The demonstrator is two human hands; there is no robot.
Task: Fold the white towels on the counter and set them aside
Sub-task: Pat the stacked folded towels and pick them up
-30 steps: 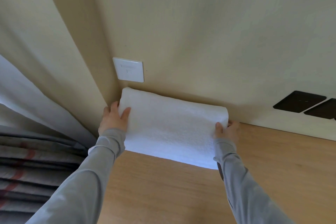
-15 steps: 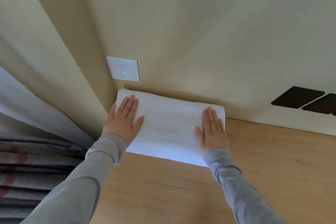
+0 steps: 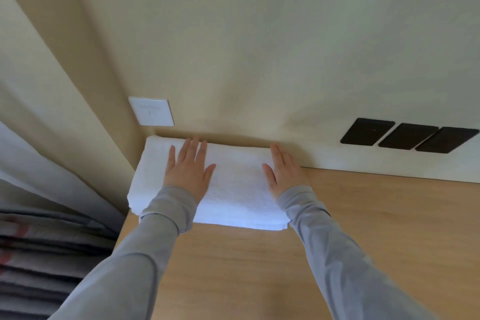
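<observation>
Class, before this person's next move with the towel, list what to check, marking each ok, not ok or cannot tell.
1. Towel folded, lying on the counter: ok.
2. Left hand flat on towel: ok.
3. Right hand open at towel's right end: ok.
4. Towel set back by the wall: ok.
5. Towel's left edge fully on counter: cannot tell.
6. Other towels waiting: cannot tell.

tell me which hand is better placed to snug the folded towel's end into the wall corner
Left, probably. The left hand lies flat on the folded white towel near its end below the white square wall plate. The right hand lies flat at the opposite end, beside bare wooden counter.
</observation>
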